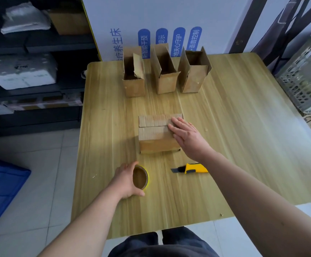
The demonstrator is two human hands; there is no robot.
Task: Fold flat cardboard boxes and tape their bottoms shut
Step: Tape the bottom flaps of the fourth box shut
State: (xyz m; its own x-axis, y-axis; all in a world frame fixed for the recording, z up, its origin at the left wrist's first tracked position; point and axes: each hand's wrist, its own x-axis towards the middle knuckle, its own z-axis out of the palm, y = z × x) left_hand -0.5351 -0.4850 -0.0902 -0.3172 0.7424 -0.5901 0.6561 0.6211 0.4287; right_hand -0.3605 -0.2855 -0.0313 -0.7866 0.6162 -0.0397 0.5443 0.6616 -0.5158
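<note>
Head view, looking down past my knees at the wooden table (234,145): nearest me, low and left of centre in the frame, my left hand (126,179) is curled round the tape roll (140,179), thumb and fingers wrapped over its outer rim and its cardboard core facing up at me; I cannot tell whether it rests on the table or is just off it. Right of it, the yellow utility knife (190,168) lies untouched, partly under my right wrist. At the centre of the frame the box (156,134) I am working on stands bottom up, its 2 flaps meeting in a seam that runs left to right. My right hand (185,135) lies flat on its right end, fingers straight and together, pressing across that seam; I see no tape on it yet. I judge this cardboard light and thin, stiff across each panel but springy at the flaps, and likely to slide on the smooth tabletop, so a flat palm at 1 end is the hold, leaving the seam free for the strip. The roll is light too, and best held by its rim. Farthest off, at upper centre, 3 finished boxes (164,75) stand upright in a row with their tops open.
</note>
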